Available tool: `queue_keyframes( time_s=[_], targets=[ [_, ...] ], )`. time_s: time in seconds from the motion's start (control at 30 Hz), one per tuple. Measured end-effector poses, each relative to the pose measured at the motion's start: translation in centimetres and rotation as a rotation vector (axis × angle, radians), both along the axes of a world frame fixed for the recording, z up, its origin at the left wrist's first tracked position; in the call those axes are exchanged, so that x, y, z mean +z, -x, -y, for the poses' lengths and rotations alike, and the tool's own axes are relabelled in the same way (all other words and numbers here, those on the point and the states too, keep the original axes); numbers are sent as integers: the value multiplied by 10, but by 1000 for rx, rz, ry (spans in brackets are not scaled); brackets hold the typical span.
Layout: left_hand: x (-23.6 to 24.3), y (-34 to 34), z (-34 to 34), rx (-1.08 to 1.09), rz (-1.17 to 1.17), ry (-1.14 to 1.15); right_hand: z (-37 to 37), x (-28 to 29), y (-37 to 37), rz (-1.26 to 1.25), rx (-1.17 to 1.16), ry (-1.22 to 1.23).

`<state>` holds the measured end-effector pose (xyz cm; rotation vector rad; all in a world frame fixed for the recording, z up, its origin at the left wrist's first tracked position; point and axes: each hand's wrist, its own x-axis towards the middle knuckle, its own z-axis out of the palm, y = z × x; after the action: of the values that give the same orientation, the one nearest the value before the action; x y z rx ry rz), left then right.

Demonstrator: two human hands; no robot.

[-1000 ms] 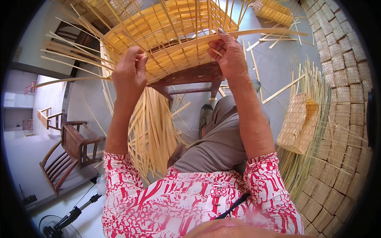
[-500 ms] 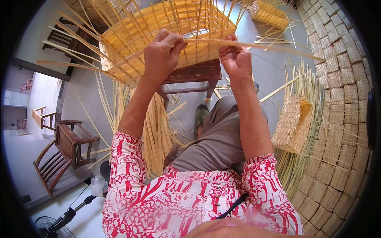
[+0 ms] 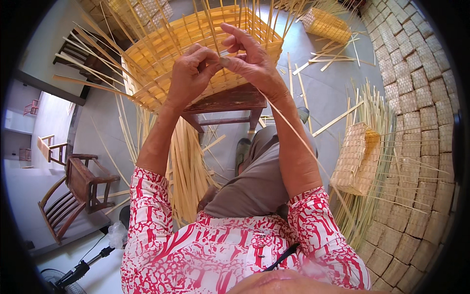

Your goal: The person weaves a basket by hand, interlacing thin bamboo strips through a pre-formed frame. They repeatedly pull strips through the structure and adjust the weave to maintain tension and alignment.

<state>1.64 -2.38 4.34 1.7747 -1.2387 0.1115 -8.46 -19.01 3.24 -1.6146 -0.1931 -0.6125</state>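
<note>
A partly woven yellow bamboo basket [image 3: 147, 93] stands in front of me on a dark red-brown wooden stool [image 3: 230, 102], its long upright strips sticking out past the rim. My left hand [image 3: 196, 73] is closed in a pinch on a thin bamboo strip at the basket's near side. Against its fingertips presses the thumb of my right hand [image 3: 254, 66], whose other fingers are raised and partly apart. From under the right palm the bamboo strip [image 3: 293, 128] trails down over my right forearm. The strip's end between the fingertips is hidden.
Loose bamboo strips [image 3: 183, 171] lie in a bundle by my legs. To the right, a small woven basket [image 3: 353, 161] rests on greenish strips beside stacked woven blocks [image 3: 413, 147]. Another basket [image 3: 327, 25] lies far right. Wooden chairs [image 3: 81, 183] and a fan [image 3: 58, 281] are left.
My right hand has moved left to meet the left hand, and its fingers have lifted. The strip, earlier stretched out to the right, now hangs back over my right forearm.
</note>
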Motion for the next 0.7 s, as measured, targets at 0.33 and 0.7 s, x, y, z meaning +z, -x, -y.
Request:
queue_keyframes(
  time_s=[0.33,0.7],
  targets=[
    [-1,3,2,-21,8,31,-9,11,16,-16,-66,-78],
    [-9,-7,0,-92,-132,105,1,10,5,38,-433,-327]
  ],
)
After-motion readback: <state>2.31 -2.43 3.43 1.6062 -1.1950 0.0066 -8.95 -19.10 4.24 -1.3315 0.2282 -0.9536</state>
